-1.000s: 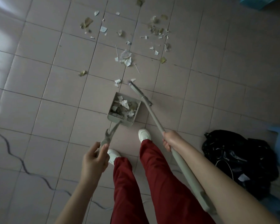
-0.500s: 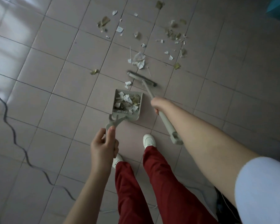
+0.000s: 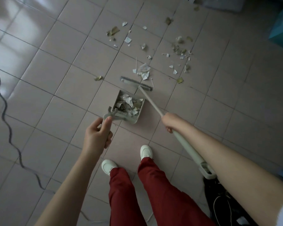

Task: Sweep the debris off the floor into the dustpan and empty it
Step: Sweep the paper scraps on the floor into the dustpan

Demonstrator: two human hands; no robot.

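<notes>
Left hand [image 3: 97, 134] closed around the dustpan handle; dustpan [image 3: 128, 107] sits on the tiled floor [image 3: 55, 98], holding paper scraps and leaves. Right hand [image 3: 171, 122] gripping the broom [image 3: 153, 103] shaft. Broom head [image 3: 136, 83] on the floor just beyond the pan's mouth. Loose debris [image 3: 144, 70] scattered past the broom head. Black cable [image 3: 6, 111] well left.

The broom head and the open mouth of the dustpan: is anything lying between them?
In the head view, only bare tile separates the broom head from the dustpan; the nearest loose scraps lie beyond the broom.
</notes>
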